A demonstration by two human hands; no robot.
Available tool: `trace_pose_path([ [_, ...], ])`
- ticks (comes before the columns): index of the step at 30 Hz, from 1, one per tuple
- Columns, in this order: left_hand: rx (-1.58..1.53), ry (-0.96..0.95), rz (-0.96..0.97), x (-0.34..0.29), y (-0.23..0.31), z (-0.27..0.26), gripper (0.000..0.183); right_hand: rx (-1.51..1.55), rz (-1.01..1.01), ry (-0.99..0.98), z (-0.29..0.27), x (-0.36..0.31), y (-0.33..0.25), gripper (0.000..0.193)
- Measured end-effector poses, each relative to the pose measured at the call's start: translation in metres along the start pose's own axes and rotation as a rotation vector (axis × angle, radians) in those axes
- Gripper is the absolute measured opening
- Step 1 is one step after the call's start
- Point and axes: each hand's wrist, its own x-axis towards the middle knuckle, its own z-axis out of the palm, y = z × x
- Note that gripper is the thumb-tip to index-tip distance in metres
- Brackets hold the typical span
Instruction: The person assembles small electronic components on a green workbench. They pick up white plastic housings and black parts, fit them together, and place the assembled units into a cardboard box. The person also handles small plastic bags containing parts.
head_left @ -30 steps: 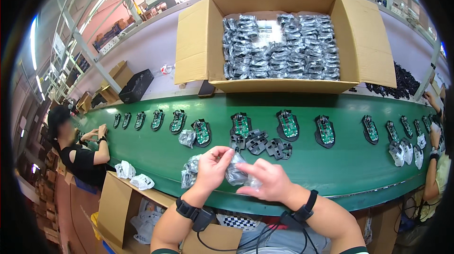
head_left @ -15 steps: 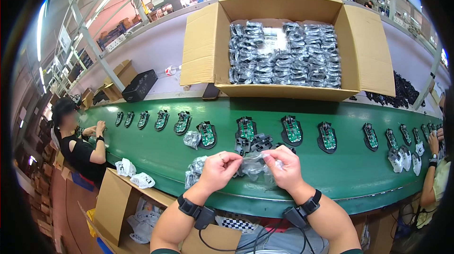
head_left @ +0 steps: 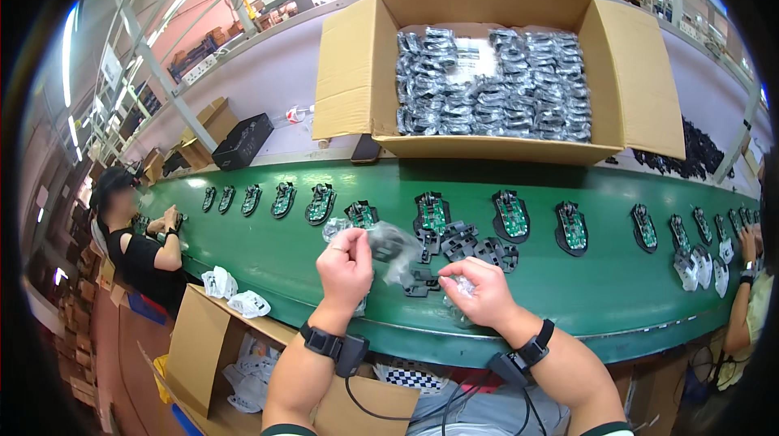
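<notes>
My left hand is closed, pinching a clear plastic bag that hangs over the green bench to its right. The bag is blurred, and I cannot tell whether anything is inside. My right hand is closed too, thumb and fingertips together. Crumpled clear plastic shows at its fingers; whether they grip it is unclear. Dark grey plastic parts lie loose just beyond the hands, with another grey part between them. Behind those rests a green circuit board on a black mouse base.
A row of similar mouse bases spans the green bench. An open carton of bagged black parts stands behind it. White shells lie near a lower box at left. Co-workers sit left and right.
My hands have moved apart. The left went left and up with the plastic bag, while the right dropped slightly. The grey part between them now shows, and the view has shifted a little.
</notes>
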Motion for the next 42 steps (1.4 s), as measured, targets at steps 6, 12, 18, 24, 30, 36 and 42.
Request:
trace_pose_path([
  [6, -0.137, 0.112, -0.054, 0.007, -0.010, 0.000, 0.004, 0.006, -0.026, -0.008, -0.002, 0.002, 0.002, 0.013],
  [12, -0.224, 0.126, 0.062, 0.004, -0.008, 0.002, 0.005, 0.033, -0.013, -0.030, 0.001, -0.002, 0.002, 0.012],
  [18, -0.320, 0.042, -0.052, 0.003, -0.014, 0.001, 0.005, 0.037, -0.020, -0.041, 0.001, -0.002, 0.002, 0.012],
  [24, -0.324, -0.045, -0.009, 0.000, -0.008, -0.002, 0.006, 0.046, -0.038, -0.041, 0.001, -0.002, -0.001, 0.012],
  [30, -0.320, 0.053, 0.093, 0.000, 0.004, 0.005, 0.007, -0.004, -0.047, -0.021, -0.003, -0.003, 0.001, 0.027],
  [36, -0.537, -0.990, -0.012, -0.011, 0.025, -0.004, 0.019, -0.087, -0.234, 0.067, -0.001, 0.002, -0.017, 0.047],
  [42, 0.189, -0.123, -0.134, 0.019, -0.055, -0.015, 0.032, -0.132, -0.101, -0.176, -0.001, -0.005, -0.020, 0.017],
])
